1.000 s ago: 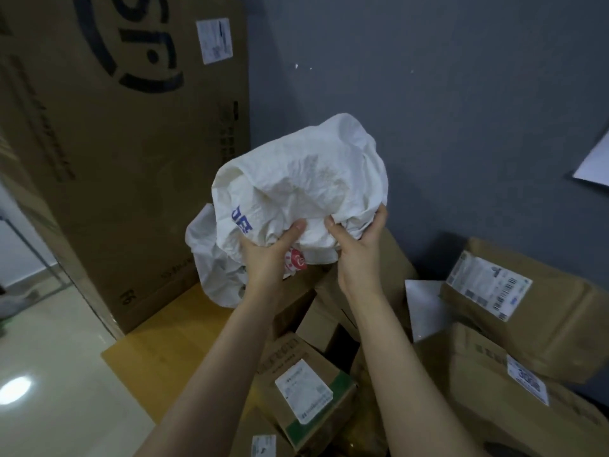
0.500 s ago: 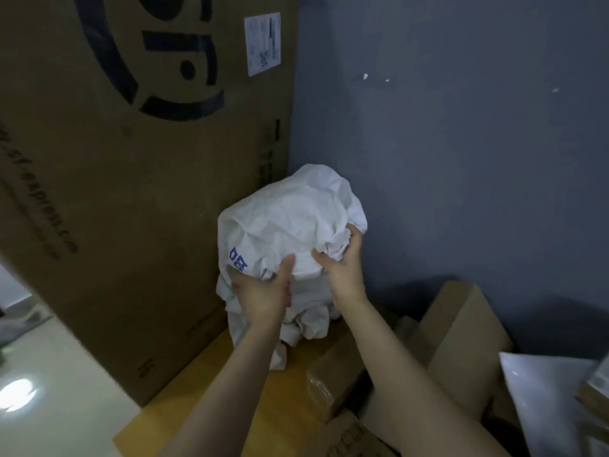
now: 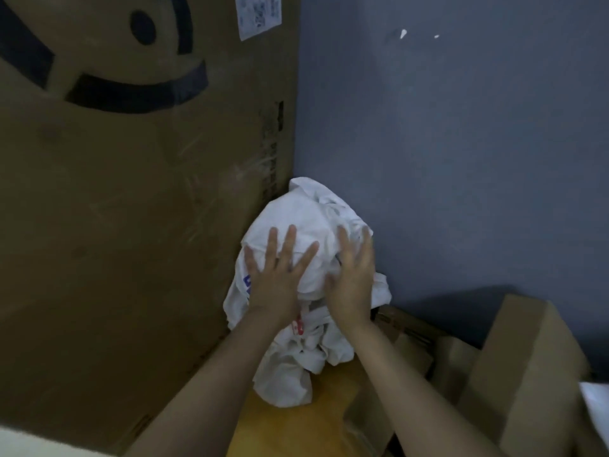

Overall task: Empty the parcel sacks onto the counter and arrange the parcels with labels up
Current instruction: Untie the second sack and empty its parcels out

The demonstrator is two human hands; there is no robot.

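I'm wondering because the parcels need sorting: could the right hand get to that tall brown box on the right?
Probably yes. The right hand presses flat on the white sack, holding nothing, and the tall brown box stands uncovered to its right, with nothing rising between them.

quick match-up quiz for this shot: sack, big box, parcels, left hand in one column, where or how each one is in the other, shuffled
1 white sack
2 big cardboard box
3 brown parcels
4 left hand

a piled at lower right
b fingers spread, flat on the sack
c crumpled in the corner
d upright on the left, black logo

Pairs: 1-c, 2-d, 3-a, 4-b
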